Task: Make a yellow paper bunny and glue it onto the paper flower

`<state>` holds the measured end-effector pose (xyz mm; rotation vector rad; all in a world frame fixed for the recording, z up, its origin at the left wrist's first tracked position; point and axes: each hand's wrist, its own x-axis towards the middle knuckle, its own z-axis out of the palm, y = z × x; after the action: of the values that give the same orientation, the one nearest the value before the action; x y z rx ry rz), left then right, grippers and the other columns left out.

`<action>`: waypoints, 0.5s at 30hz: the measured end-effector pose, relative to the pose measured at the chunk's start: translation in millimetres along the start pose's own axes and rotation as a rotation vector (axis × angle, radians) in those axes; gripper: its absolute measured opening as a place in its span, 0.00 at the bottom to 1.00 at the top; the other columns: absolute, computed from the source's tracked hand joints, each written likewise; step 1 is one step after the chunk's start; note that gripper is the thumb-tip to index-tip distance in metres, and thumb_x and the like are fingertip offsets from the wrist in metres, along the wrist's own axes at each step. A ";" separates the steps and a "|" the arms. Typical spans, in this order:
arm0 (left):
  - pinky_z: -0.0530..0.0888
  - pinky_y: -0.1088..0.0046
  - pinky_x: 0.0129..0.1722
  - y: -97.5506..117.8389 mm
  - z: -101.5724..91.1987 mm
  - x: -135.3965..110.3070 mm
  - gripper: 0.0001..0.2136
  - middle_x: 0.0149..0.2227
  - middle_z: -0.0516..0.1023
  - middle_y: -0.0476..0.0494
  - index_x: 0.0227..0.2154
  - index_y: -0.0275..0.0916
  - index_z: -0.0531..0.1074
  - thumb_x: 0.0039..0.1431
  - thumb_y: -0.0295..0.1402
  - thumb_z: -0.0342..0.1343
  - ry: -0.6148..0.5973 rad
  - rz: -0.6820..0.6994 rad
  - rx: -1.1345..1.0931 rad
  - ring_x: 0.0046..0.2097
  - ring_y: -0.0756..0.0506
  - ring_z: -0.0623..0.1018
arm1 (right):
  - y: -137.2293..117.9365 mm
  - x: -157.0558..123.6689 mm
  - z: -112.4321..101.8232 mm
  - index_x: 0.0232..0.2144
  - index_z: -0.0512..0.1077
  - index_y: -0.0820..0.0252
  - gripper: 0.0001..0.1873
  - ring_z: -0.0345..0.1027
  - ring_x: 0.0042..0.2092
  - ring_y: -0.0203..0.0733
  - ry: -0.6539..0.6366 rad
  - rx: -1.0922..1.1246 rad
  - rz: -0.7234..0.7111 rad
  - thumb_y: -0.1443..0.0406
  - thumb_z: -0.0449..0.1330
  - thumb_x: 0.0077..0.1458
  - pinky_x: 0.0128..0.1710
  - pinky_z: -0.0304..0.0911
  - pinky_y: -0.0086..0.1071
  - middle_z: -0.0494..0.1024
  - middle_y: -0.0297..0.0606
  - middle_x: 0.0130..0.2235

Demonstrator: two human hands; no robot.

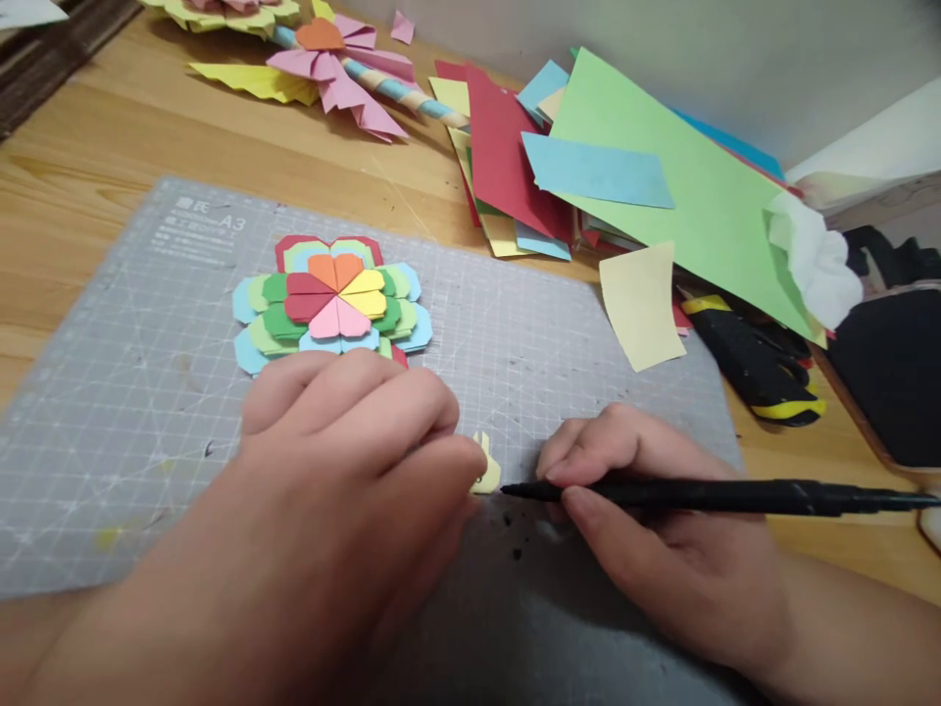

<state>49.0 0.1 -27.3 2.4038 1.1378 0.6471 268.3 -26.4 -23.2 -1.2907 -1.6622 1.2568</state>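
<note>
My left hand (pixel 360 431) is closed, its fingertips pinching a small pale yellow paper cutout (pixel 487 473) with small dark marks on it. Most of that cutout is hidden behind my thumb and fingers. Between the thumb and fingers of my right hand (pixel 624 490) lies a black marker pen (pixel 706 495), held nearly level. Its tip points left and sits close beside the cutout's right edge; whether they touch, I cannot tell. Just beyond my left hand rests a layered multicoloured paper flower (pixel 336 299), its near edge partly covered by my knuckles.
A grey cutting mat (pixel 183 431) covers much of the wooden table (pixel 80 196). Coloured paper sheets (pixel 662 147) pile up at the back right, near a black and yellow tool (pixel 754 363) and a crumpled white tissue (pixel 816 260). A pink paper flower (pixel 342 74) on a striped stick lies behind.
</note>
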 end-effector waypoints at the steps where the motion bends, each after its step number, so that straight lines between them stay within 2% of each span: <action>1: 0.60 0.62 0.39 1.7 0.3 4.5 0.07 0.31 0.70 0.51 0.31 0.47 0.74 0.59 0.29 0.53 -0.023 0.005 0.007 0.36 0.44 0.67 | -0.1 -0.6 0.1 0.30 0.66 0.55 0.08 0.66 0.28 0.37 -0.014 -0.020 0.002 0.74 0.56 0.54 0.26 0.64 0.31 0.70 0.31 0.25; 8: 0.59 0.61 0.37 6.0 5.0 12.8 0.05 0.33 0.71 0.50 0.29 0.45 0.74 0.56 0.28 0.55 -0.093 0.046 0.028 0.36 0.44 0.67 | 3.0 -1.5 1.8 0.30 0.64 0.55 0.06 0.66 0.29 0.37 -0.067 -0.096 0.012 0.71 0.55 0.57 0.28 0.64 0.31 0.69 0.31 0.25; 15: 0.59 0.59 0.38 5.3 7.4 12.7 0.04 0.34 0.72 0.49 0.29 0.44 0.74 0.55 0.28 0.56 -0.095 0.015 0.004 0.38 0.42 0.68 | 4.5 -1.2 1.8 0.31 0.65 0.55 0.07 0.67 0.30 0.36 -0.075 -0.125 -0.007 0.72 0.56 0.56 0.29 0.64 0.31 0.72 0.32 0.28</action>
<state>63.4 5.9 -27.5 2.4209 1.0839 0.5297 268.4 -27.9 -28.0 -1.3246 -1.8222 1.2270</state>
